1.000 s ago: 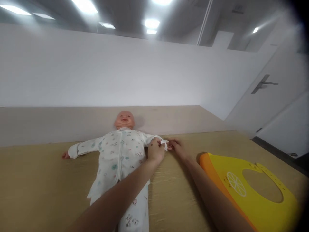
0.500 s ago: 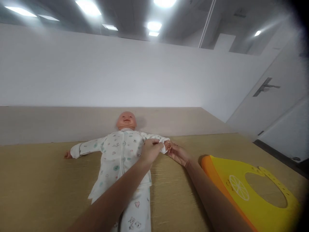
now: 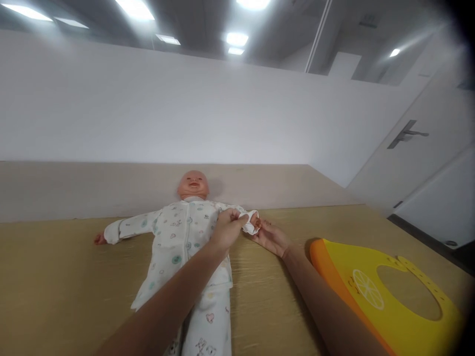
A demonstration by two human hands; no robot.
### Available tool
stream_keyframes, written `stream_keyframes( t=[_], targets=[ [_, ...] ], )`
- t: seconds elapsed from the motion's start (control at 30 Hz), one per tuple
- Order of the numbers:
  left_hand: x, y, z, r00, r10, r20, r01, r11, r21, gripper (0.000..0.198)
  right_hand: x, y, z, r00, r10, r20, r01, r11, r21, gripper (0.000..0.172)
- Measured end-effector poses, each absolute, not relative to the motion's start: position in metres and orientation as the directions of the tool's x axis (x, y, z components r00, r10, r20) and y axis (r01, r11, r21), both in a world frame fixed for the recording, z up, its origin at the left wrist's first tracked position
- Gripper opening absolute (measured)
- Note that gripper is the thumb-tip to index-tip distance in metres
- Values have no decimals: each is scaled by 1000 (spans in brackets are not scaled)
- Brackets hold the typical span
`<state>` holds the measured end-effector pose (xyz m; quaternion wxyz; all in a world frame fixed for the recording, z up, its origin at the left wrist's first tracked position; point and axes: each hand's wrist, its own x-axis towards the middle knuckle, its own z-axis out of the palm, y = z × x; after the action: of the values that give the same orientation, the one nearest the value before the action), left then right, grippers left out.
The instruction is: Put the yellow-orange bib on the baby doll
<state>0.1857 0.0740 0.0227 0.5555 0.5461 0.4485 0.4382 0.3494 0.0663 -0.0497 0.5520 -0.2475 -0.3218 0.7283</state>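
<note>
A baby doll [image 3: 193, 185] lies on its back in a white printed top [image 3: 174, 247] and matching trousers [image 3: 210, 321]. Its arm on the right is stretched out sideways, and the white sleeve cuff [image 3: 249, 225] there is bunched near the wrist. My left hand [image 3: 227, 230] pinches that cuff between thumb and fingers. On the outer side, my right hand [image 3: 271, 238] has its fingers closed at the doll's small hand [image 3: 256, 220], which shows in the cuff opening. The doll's other arm rests out to the left.
A yellow bib [image 3: 389, 291] with an orange pocket and a citrus-slice print lies at the right on the wooden table [image 3: 55, 282]. Behind the doll stands a low beige panel [image 3: 92, 190] against a white wall. A door with a handle [image 3: 407, 134] is at far right.
Both hands have shifted slightly left with the cuff. The cuff now looks more bunched and turned around the doll's hand. The bib has stayed put.
</note>
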Motion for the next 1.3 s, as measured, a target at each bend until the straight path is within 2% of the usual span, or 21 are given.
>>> stream_keyframes(
  t=[0.27,0.6,0.83,0.9,1.03,1.17,1.3],
  targets=[
    [191,75,21,153,988,-15,33,10,999,14,349,65,-52,-294,955,-21,-631,-211,-746,28],
    [192,77,22,112,992,-53,-214,76,974,20,350,70,-55,-261,965,30,-697,-167,-698,19],
    [194,77,14,68,995,-68,-93,74,993,18,344,71,-56,-211,977,41,-731,-129,-670,32],
    [195,77,11,81,993,-80,-113,89,990,18,341,71,-55,-202,979,41,-741,-125,-660,28],
    [196,77,9,117,987,-105,-178,125,976,18,338,73,-53,-232,973,25,-752,-163,-639,8],
    [196,77,10,103,985,-141,-153,156,976,19,337,77,-56,-256,966,-43,-739,-224,-635,16],
    [196,75,16,140,983,-122,-75,134,988,18,337,77,-56,-277,960,-43,-723,-238,-649,19]
  ],
)
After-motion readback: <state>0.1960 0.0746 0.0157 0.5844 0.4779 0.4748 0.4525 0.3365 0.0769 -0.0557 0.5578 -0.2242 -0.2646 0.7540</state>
